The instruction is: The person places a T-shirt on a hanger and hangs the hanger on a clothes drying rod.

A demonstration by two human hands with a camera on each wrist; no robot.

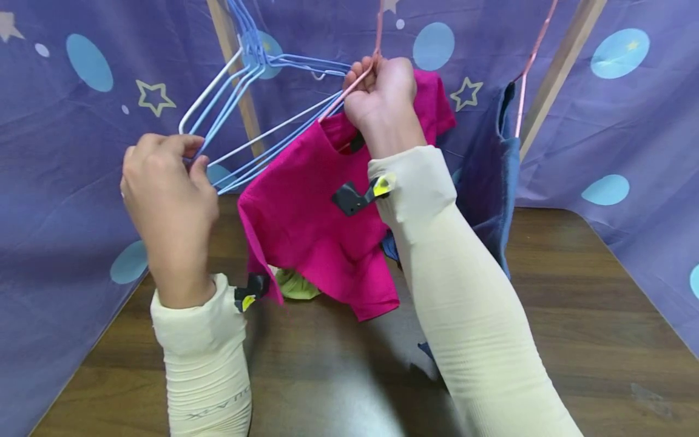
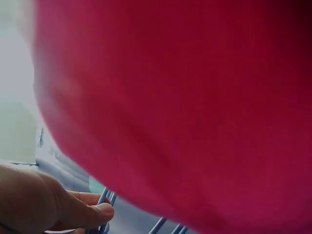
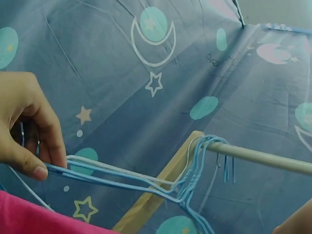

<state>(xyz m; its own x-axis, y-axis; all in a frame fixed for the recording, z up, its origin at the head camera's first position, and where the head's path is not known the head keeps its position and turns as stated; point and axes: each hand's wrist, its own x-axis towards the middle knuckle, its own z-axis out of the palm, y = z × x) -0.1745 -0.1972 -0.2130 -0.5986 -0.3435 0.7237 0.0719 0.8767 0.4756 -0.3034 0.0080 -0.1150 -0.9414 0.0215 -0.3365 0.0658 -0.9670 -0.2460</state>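
Gripping hangers (image 1: 253, 54), left hand (image 1: 166, 194) knuckles-up; right hand (image 1: 384, 100), palm showing

Brown wood-grain tabletop (image 1: 573, 303) below both sets of fingers, left (image 1: 185, 144) and right (image 1: 368, 65), running out well past right ones to rounded far corner. Yellow-green cloth (image 1: 297, 286) seemingly lying on it, low down between left and right fingers, mostly hidden from here. Pale mark (image 1: 650, 399) on wood, well off to right of right fingers; bright glare nearer person than either. Pale rail (image 3: 273, 158) up above left fingers, by wooden post (image 3: 156, 195); blue and white hangers (image 3: 195, 168) hooked straight over it, bunched close.
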